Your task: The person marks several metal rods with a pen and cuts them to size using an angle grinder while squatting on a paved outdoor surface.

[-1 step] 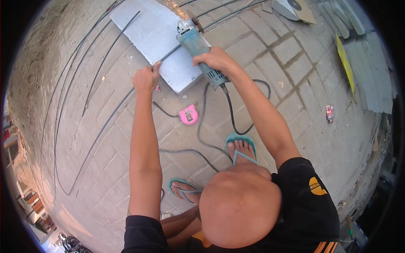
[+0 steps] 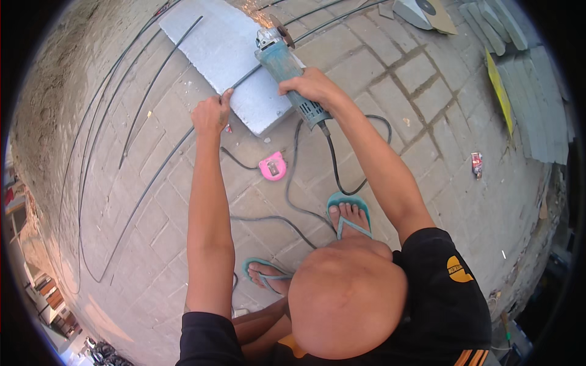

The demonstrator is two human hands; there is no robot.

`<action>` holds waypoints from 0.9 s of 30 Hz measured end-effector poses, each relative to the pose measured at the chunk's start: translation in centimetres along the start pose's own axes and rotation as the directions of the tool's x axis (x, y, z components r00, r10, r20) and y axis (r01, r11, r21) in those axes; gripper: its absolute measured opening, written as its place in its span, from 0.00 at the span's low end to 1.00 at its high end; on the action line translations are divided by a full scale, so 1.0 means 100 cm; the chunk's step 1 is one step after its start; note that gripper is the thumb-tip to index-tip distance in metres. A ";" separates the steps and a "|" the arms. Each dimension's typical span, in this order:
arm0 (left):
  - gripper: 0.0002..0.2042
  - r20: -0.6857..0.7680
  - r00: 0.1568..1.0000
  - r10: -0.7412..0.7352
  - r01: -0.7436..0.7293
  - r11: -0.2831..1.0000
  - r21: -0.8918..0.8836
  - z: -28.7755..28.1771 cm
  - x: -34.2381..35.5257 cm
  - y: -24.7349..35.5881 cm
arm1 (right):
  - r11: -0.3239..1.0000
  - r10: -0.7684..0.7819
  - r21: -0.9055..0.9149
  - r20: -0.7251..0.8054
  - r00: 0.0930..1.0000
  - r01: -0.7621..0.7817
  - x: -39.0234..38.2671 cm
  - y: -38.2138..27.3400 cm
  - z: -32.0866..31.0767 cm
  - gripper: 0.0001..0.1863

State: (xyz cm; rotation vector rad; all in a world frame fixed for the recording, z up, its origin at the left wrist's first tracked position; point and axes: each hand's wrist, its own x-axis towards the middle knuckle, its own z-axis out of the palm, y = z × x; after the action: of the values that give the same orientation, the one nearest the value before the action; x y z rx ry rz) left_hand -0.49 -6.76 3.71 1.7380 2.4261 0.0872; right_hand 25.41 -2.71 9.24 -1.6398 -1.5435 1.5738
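Note:
My right hand (image 2: 311, 86) is wrapped round the blue-green body of an angle grinder (image 2: 279, 60). The grinder's disc (image 2: 282, 30) is at its far end, and orange sparks (image 2: 255, 11) fly up and away from there. In the fist of my left hand (image 2: 210, 114) is a long, thin steel rod (image 2: 160, 166). This rod curves back toward the lower left and crosses a pale slab (image 2: 220, 46), passing under the grinder. Exactly where the disc meets the metal is hidden by the grinder's head.
A pink tape measure (image 2: 273, 166) lies on the paving near the grinder's looping cord (image 2: 334, 161). More rods (image 2: 160, 86) lie at the left and far side. Grey slabs (image 2: 534, 104) and a yellow sheet (image 2: 499, 91) stand at the right. My sandalled feet (image 2: 349, 219) are below.
The spray of sparks differs slightly. Both hands, the grinder and the rod stay in place.

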 end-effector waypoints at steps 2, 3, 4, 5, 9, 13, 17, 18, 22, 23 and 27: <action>0.33 0.002 1.000 -0.004 0.004 1.000 0.000 -0.001 0.000 0.000 | 1.000 0.002 0.002 0.004 1.000 -0.002 -0.002 -0.003 -0.001 0.23; 0.33 0.003 1.000 -0.006 0.006 1.000 0.000 -0.001 0.000 0.000 | 1.000 0.004 0.004 0.005 1.000 -0.004 -0.003 -0.004 -0.001 0.23; 0.33 0.003 1.000 -0.006 0.006 1.000 -0.001 -0.001 -0.001 0.000 | 1.000 0.006 0.006 0.006 1.000 -0.006 -0.004 -0.004 0.000 0.23; 0.33 0.003 1.000 -0.005 0.005 1.000 -0.001 -0.001 -0.001 0.001 | 1.000 0.007 0.008 0.008 1.000 -0.007 -0.004 -0.005 0.000 0.24; 0.33 0.005 1.000 -0.006 0.006 1.000 0.003 -0.002 -0.001 0.001 | 1.000 0.009 -0.005 0.015 1.000 -0.009 -0.005 -0.006 -0.002 0.24; 0.33 0.005 1.000 -0.009 0.009 1.000 0.012 -0.004 -0.001 0.001 | 1.000 0.004 -0.005 0.010 1.000 -0.004 -0.007 -0.009 -0.001 0.24; 0.33 0.008 1.000 -0.005 0.005 1.000 -0.001 0.000 0.000 0.001 | 1.000 -0.006 -0.019 -0.002 1.000 0.006 -0.001 -0.001 -0.001 0.24; 0.33 0.008 1.000 -0.005 0.005 1.000 -0.007 -0.001 0.000 0.001 | 1.000 -0.001 -0.017 0.002 1.000 0.002 -0.001 -0.001 -0.001 0.24; 0.33 -0.014 1.000 0.003 -0.003 1.000 -0.007 -0.001 -0.001 0.001 | 1.000 0.002 -0.013 0.002 1.000 -0.001 -0.002 -0.002 -0.002 0.24; 0.34 -0.031 0.999 0.011 -0.011 1.000 -0.012 0.000 -0.001 0.000 | 1.000 -0.002 -0.011 0.001 1.000 0.002 -0.002 -0.002 -0.001 0.24; 0.34 -0.002 1.000 -0.007 0.007 1.000 0.005 -0.001 0.000 0.000 | 1.000 -0.008 -0.011 -0.011 1.000 0.008 -0.002 0.000 0.000 0.24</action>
State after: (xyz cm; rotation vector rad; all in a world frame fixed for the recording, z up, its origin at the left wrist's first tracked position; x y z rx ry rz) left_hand -0.48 -6.80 3.78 1.7328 2.4354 0.0819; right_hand 25.46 -2.89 9.30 -1.6428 -1.5537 1.5528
